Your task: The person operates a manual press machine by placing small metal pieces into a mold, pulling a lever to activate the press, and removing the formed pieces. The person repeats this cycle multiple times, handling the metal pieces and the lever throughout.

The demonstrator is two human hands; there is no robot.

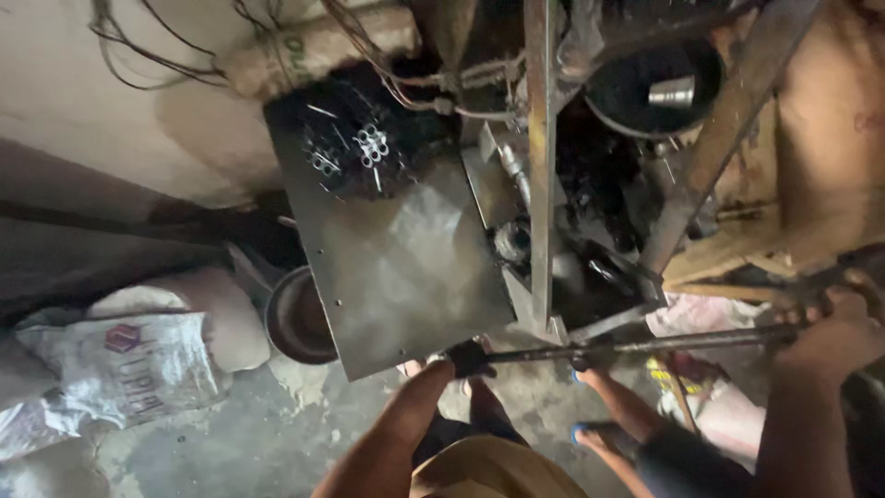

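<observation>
head view. a long dark metal rod [636,346] lies almost level across the lower middle of the picture, its long axis running from left to right and rising a little toward the right. the left hand [458,361] is closed around the rod's left end, where a black wrapped grip sits, just below the near edge of a grey steel plate [396,267]. the right hand [834,318] is closed on the rod's right end at the right edge of the picture; both hands hold it, one at each end, so neither is nearer than the other. the rod passes just in front of the near corner of a rusty machine frame [541,166], whose upright bar and slanting brace stand directly behind its middle; whether rod and frame touch cannot be told. small bright metal sleeves [371,143] lie in a greasy patch at the plate's far left corner. a round dark pan [297,318] sits on the floor beside the plate's left edge, and a white printed sack [129,369] lies further left. the person's feet in blue sandals [599,433] stand below the rod.
</observation>
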